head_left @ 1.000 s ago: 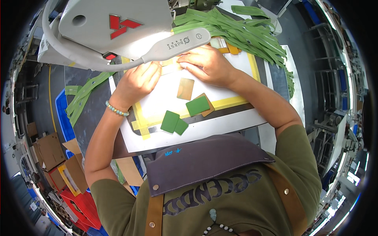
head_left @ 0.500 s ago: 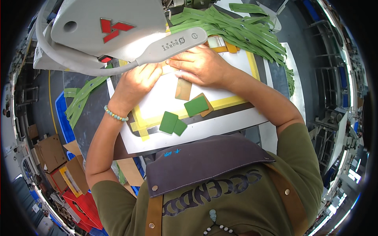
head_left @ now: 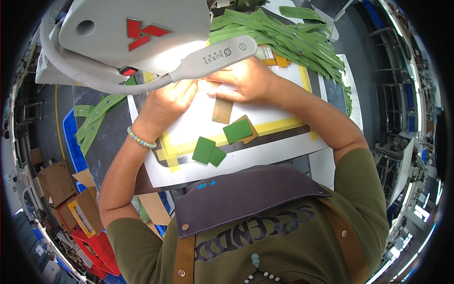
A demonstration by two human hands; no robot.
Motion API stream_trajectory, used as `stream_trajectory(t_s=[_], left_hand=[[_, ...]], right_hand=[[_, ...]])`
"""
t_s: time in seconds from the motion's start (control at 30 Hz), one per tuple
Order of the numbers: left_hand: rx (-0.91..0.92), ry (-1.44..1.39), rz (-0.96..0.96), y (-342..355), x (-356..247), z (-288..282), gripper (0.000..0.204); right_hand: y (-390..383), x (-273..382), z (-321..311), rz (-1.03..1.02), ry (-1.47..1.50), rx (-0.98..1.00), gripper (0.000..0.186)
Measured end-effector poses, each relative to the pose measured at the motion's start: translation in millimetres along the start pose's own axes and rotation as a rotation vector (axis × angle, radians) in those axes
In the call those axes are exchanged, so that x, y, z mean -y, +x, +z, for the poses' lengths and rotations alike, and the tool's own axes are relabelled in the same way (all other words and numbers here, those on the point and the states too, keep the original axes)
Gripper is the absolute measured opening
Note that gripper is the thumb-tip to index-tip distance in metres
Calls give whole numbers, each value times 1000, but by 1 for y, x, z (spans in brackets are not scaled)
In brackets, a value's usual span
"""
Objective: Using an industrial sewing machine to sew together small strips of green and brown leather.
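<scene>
My left hand [head_left: 171, 103] is closed, its fingertips tucked beneath the grey sewing machine head [head_left: 113, 35] on something I cannot make out. My right hand [head_left: 243, 81] lies close to it with bent, closed fingers at a small pale piece, mostly hidden. Just below my fingers, a tan card [head_left: 222, 111] rests on the white work sheet [head_left: 179, 128] edged with yellow tape. Nearer me are a green card [head_left: 236, 130] over a tan one, and two overlapping green cards [head_left: 203, 149]. A grey corded handset [head_left: 217, 54] hangs over my fingertips.
A heap of green zipper strips [head_left: 279, 42] covers the back right, with more strips [head_left: 94, 120] at left. A blue bin [head_left: 71, 130], cardboard boxes [head_left: 59, 182] and red crates [head_left: 94, 251] stand left of the table. Metal racks [head_left: 402, 104] line the right.
Over the last second my right hand has shifted slightly left and lower, closer to my left hand. The cards keep their arrangement, and my left hand stays beneath the machine.
</scene>
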State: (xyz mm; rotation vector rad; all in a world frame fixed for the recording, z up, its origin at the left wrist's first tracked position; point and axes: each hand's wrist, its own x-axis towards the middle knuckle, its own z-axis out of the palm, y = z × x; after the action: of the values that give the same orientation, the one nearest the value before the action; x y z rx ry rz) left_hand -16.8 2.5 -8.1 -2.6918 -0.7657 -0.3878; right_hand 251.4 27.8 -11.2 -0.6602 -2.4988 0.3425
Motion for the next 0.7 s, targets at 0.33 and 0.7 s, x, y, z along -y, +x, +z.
stream_trajectory(t_s=[0.33,0.7], left_hand=[[-109,27,35,13,-5,1,20],[-117,92,64,4,-1,-13,32]], right_hand=[[-13,3,-2,-59,-82,-37,54],[-16,-3,2,-29,-68,-109,52]])
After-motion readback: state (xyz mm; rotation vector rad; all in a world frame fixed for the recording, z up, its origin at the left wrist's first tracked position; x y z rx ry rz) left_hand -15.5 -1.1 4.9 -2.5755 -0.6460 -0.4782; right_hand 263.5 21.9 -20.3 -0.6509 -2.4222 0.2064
